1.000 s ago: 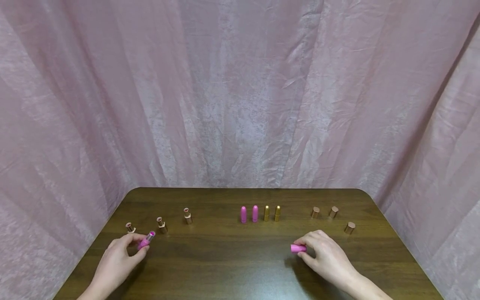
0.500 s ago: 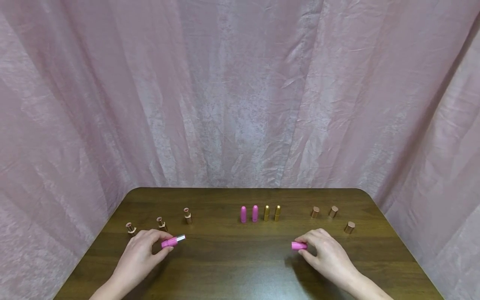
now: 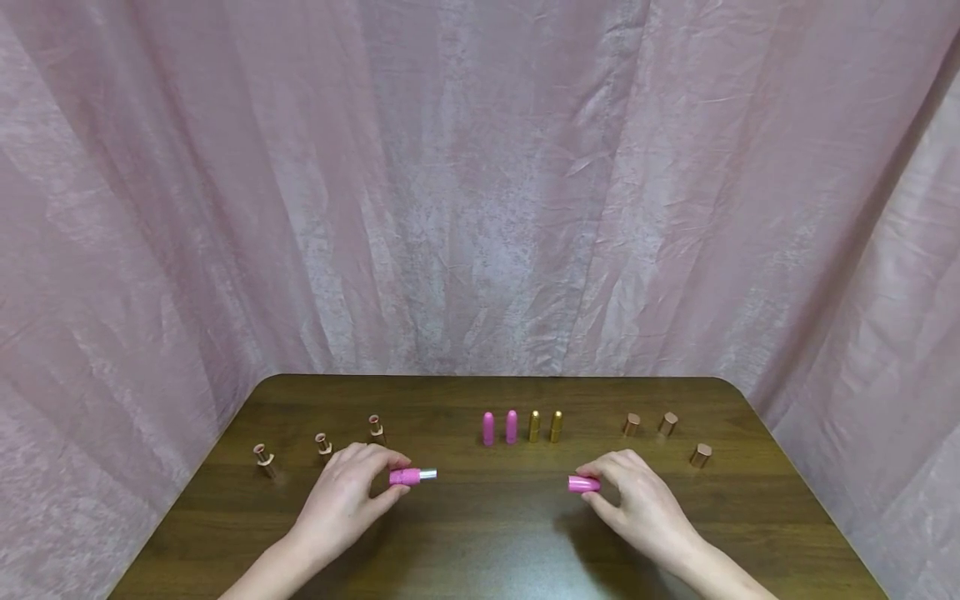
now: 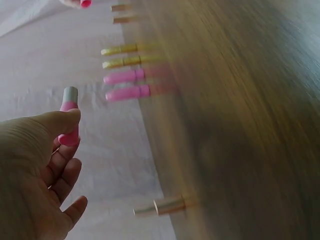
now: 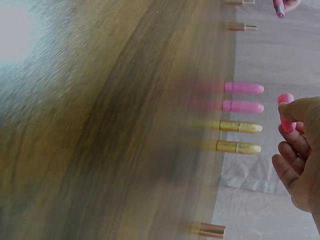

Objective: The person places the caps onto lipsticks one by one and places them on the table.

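Note:
My left hand (image 3: 347,495) pinches a pink lipstick base (image 3: 405,477) between thumb and fingers, its silver tube pointing right. In the left wrist view the thumb lies across the pink part of the lipstick base (image 4: 70,124). Opposite it, my right hand (image 3: 632,502) pinches a pink lipstick cap (image 3: 582,484), whose end faces left toward the silver tube. A wide gap separates the two pieces above the table. The right wrist view shows the thumb against the pink cap (image 5: 287,112), with the other fingers loosely bent.
Two pink capped lipsticks (image 3: 512,427) and two gold ones (image 3: 556,427) stand in a row at the back middle. Uncapped rose-gold lipstick bases (image 3: 263,460) stand at the left, rose-gold caps (image 3: 701,455) at the right. A pink curtain (image 3: 480,208) hangs behind the wooden table (image 3: 480,546).
My left hand has moved right with the lipstick base, which has turned from tilted upward to lying level. The right hand has shifted slightly left and up with the cap.

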Action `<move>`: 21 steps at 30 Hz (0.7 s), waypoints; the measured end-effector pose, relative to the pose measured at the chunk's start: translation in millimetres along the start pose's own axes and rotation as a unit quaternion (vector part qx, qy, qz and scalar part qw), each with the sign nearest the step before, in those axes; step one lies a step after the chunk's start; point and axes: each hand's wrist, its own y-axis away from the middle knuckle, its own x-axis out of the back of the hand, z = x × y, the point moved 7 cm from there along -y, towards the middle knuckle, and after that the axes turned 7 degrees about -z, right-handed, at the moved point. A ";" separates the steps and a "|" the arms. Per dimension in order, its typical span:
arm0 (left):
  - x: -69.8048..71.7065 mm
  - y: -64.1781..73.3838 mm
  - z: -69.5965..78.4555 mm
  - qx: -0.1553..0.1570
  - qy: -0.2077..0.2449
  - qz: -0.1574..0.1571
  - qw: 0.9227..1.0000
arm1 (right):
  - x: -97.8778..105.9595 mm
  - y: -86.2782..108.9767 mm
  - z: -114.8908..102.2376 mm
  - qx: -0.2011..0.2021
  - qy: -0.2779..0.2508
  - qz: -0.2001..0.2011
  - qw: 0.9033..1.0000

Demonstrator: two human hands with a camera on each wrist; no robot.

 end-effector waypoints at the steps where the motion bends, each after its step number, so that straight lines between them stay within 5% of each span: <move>1: -2.7 -2.6 3.0 -0.002 0.001 -0.002 1.000 | -0.5 -1.2 -1.2 0.001 -0.002 0.001 1.000; 21: -44.3 -41.8 59.6 -0.030 0.046 -0.053 0.997 | -10.6 -19.4 -22.6 0.014 -0.038 -0.002 0.999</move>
